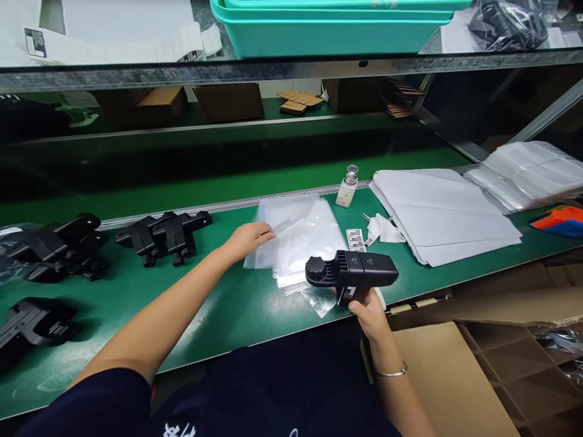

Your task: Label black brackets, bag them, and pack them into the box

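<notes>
My right hand (pixel 370 312) is closed around a black plastic part (pixel 351 274) and holds it up above the near edge of the green table (pixel 228 303). My left hand (pixel 248 238) reaches forward with curled fingers that pinch the left edge of a stack of clear plastic bags (pixel 303 237) lying flat on the table. The part hangs just right of and nearer than the bags. Small printed labels (pixel 356 240) lie to the right of the bags.
More black parts lie at the left (pixel 164 235) (pixel 59 246) (pixel 31 325). A small glass bottle (pixel 347 187), a white cloth (pixel 382 229), white sheets (pixel 437 212), more bags (pixel 528 173) and an orange-blue tool (pixel 560 220) sit right. A divided cardboard box (pixel 492 364) stands below; a teal bin (pixel 328 27) rests overhead.
</notes>
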`<state>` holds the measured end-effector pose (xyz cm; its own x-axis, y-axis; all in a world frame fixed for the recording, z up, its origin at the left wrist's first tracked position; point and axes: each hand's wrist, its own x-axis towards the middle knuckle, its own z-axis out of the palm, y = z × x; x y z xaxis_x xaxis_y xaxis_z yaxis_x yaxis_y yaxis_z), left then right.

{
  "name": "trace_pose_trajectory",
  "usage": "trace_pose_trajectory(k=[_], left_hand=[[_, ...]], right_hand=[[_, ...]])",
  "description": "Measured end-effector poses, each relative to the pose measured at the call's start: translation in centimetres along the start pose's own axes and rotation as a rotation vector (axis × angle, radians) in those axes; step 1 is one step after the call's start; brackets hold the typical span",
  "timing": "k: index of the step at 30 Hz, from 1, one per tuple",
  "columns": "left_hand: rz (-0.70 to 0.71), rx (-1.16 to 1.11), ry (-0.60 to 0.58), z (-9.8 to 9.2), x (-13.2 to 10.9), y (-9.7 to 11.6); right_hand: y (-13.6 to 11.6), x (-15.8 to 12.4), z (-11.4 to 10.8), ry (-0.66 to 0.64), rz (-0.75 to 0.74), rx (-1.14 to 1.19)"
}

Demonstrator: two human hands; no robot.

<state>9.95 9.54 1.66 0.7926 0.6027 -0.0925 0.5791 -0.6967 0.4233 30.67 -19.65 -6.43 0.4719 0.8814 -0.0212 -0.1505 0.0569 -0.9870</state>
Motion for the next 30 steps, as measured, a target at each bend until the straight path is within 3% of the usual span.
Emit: trace_pose_trajectory(k=[3,6,10,13,15,17,22,26,30], left_hand=[[0.063,0.216,0.077,-0.9,-3.1,-0.7],[0.104,0.257,0.061,-0.4,-7.2,-1.7],[0.153,0.134,-0.106,3.2,-13.0,-2.3],[0.198,0.106,-0.144,7.1,-16.1,-2.0],[0.224,0.127,-0.158,9.0,-16.3,-1.9],[0.180,0.153,-0.171,9.6,-14.9,-2.4],[-0.011,0.138,-0.064,7.5,-10.3,-4.9],[-0.027,0.070,0.110,7.0,-11.1,-6.0],[-0.109,0.022,0.082,6.5,-12.9,-6.4]], right_hand=[[0.0,0.6,0.1,-0.055,-0.019,0.030],[0.0,1.0,0.1,-0.028,-0.044,-0.035],[0.0,1.3,0.4,-0.032,-0.047,-0.040],[-0.1,1.6,1.1,-0.093,0.009,0.032],[-0.2,1.7,1.8,-0.116,0.043,0.075],[-0.4,1.8,2.6,-0.128,0.062,0.110],[-0.7,1.9,4.2,-0.145,0.060,0.116],[-0.4,1.5,4.0,-0.160,0.026,-0.024],[-0.3,1.1,3.7,-0.079,-0.011,-0.175]])
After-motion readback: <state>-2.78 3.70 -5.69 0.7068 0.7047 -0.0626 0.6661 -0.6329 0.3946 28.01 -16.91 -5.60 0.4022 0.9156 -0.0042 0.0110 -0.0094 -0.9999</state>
